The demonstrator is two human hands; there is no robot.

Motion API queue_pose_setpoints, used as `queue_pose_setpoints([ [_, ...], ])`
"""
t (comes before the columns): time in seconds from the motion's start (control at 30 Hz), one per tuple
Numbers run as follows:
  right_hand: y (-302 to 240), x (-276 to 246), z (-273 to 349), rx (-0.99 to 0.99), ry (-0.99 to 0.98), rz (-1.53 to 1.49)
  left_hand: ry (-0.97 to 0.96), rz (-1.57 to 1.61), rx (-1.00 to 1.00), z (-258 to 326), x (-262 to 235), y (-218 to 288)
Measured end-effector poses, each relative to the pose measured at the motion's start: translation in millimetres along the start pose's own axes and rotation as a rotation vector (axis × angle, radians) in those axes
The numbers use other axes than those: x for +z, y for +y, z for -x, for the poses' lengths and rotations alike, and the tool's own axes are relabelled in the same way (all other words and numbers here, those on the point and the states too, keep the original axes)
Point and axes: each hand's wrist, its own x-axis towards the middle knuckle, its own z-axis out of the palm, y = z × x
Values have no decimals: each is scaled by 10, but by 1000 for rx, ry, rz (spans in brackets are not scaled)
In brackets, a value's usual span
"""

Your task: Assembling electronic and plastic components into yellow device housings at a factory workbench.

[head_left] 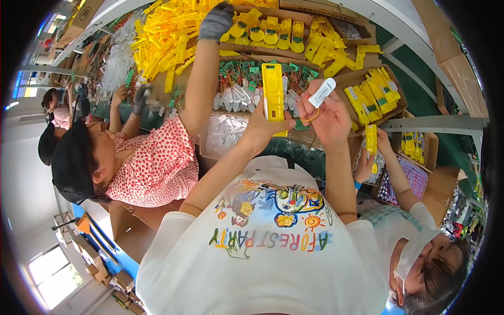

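Yellow plastic makes up the long housing (273,86) that I see in the left hand (261,127), stood nearly upright with its ribbed inside toward my camera. The left fingers are closed around its lower part, the thumb lying across the right edge. To its right, just apart, the right hand (333,118) is raised, palm turned up, its fingers curled in and pinching a white oval piece (322,93), which tilts up to the right. From below this piece I make out a thin yellow wire (314,117) looping across the fingers.

Behind both hands I have a carton of white pieces and green boards (241,97) tangled in red wires. Nearer, left of the left wrist, sits a box of pale, translucent parts (226,135). Right of the right hand, a carton (400,105) holds yellow housings in a row. Farther left, a co-worker's gloved hand (216,22) reaches over a heap of yellow parts (165,34).
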Motion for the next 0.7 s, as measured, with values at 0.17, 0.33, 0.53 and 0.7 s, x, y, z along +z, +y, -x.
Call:
queue_pose_setpoints([
  [0.17,-162,-237,29,-154,-554,195,162,-35,187,-6,22,190],
  [0.33,-393,-737,101,-249,-359,484,36,-423,586,133,30,717],
  [0.53,-8,33,1,194,-246,373,129,-973,781,217,191,866],
  [0.7,98,-132,43,174,-164,562,86,-809,552,296,203,856],
])
